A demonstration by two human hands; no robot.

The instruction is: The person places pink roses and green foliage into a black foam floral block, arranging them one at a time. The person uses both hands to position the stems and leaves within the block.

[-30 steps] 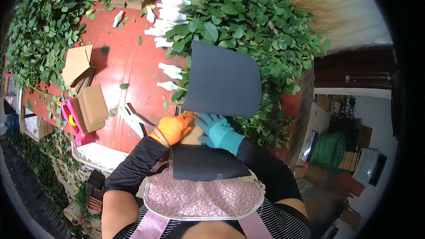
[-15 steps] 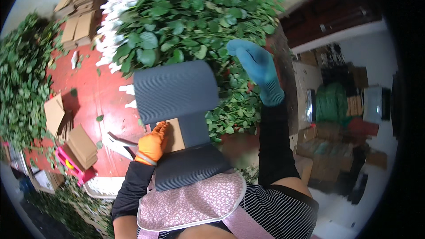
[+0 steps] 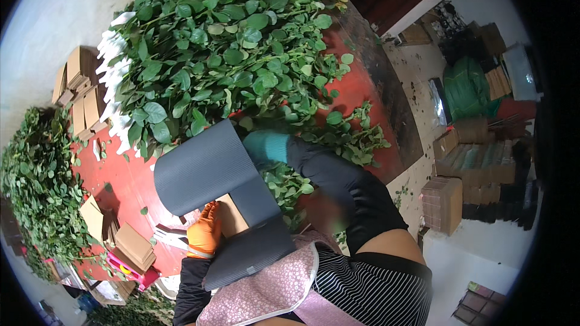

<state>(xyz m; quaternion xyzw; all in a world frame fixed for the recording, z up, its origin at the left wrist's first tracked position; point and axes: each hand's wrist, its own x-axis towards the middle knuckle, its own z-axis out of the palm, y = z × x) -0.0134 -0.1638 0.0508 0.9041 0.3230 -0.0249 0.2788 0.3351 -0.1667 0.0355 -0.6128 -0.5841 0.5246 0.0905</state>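
My left hand [image 3: 204, 235], in an orange glove, presses its fingers together at the left edge of a brown cardboard sheet [image 3: 233, 216]. The sheet lies on a dark grey ribbed mat [image 3: 205, 166], whose far part curls up and whose near flap [image 3: 254, 250] rests by the pink flowered apron [image 3: 266, 287]. Beyond the mat's right side, my right hand [image 3: 267, 147] reaches among leafy green stems [image 3: 287, 190]; only its teal glove cuff shows, the fingers hidden. Beside my left hand lies a white and grey tool [image 3: 171, 236], its kind unclear.
A large heap of leafy stems [image 3: 235, 42], with white-wrapped ends [image 3: 115, 78] at its left, covers the far red table [image 3: 130, 187]. Folded cardboard stacks [image 3: 84, 108] stand behind left; more cardboard [image 3: 136, 244] sits near a pink holder [image 3: 142, 278]. Another leafy pile [image 3: 42, 187] lies far left.
My right hand has dropped from above the leaves to behind the mat's right side. The view has turned; my left hand stays at the cardboard sheet.
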